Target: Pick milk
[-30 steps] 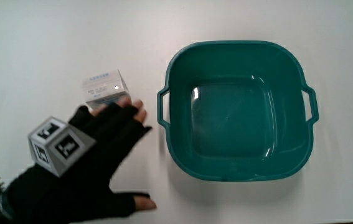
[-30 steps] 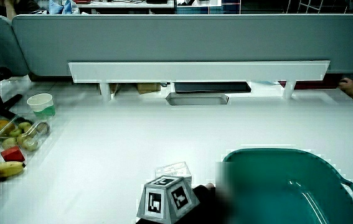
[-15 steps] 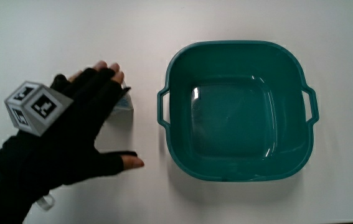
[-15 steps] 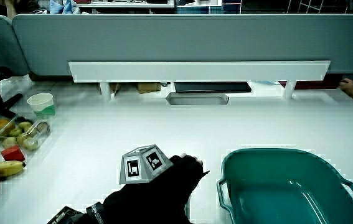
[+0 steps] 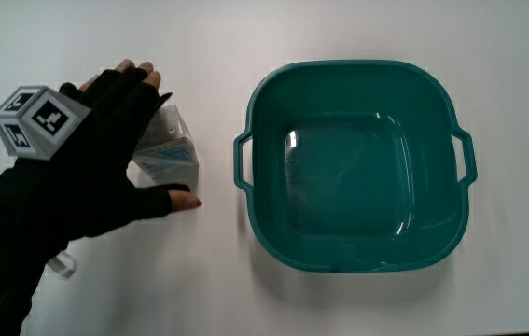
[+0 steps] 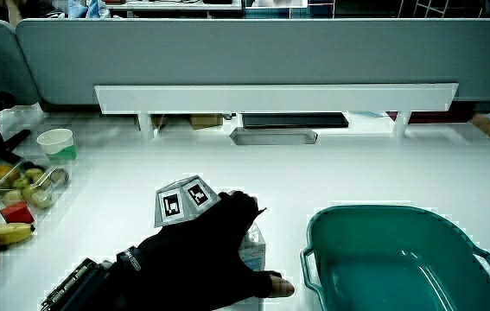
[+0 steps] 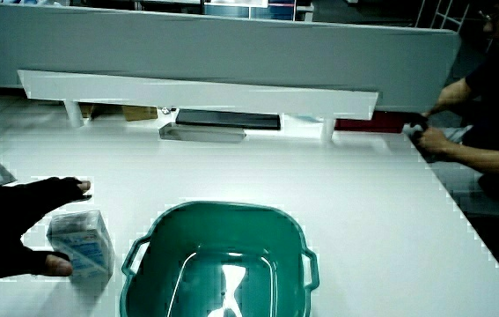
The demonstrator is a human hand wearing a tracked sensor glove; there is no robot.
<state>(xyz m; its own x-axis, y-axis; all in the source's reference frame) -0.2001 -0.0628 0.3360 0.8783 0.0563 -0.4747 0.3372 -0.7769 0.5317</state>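
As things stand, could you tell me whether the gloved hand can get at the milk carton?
Probably yes: the hand already lies over the milk carton, fingers above and thumb beside it. The teal basin stands apart, leaving the way free.

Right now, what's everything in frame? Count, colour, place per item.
milk carton: 1, white and pale blue, on the table beside the basin, under the hand
basin: 1, teal, two handles, nothing in it, on the table beside the carton
paper cup: 1, white and green, nearer the partition than the carton
clear tray of food: 1, holds small yellowish and red items, at the table's edge, nearer the person than the cup
banana: 1, yellow, at the table's edge, nearer the person than the tray
partition: 1, grey, with a white shelf along its base
table: 1, white
hand: 1, black glove, patterned cube on its back, fingers and thumb around the carton
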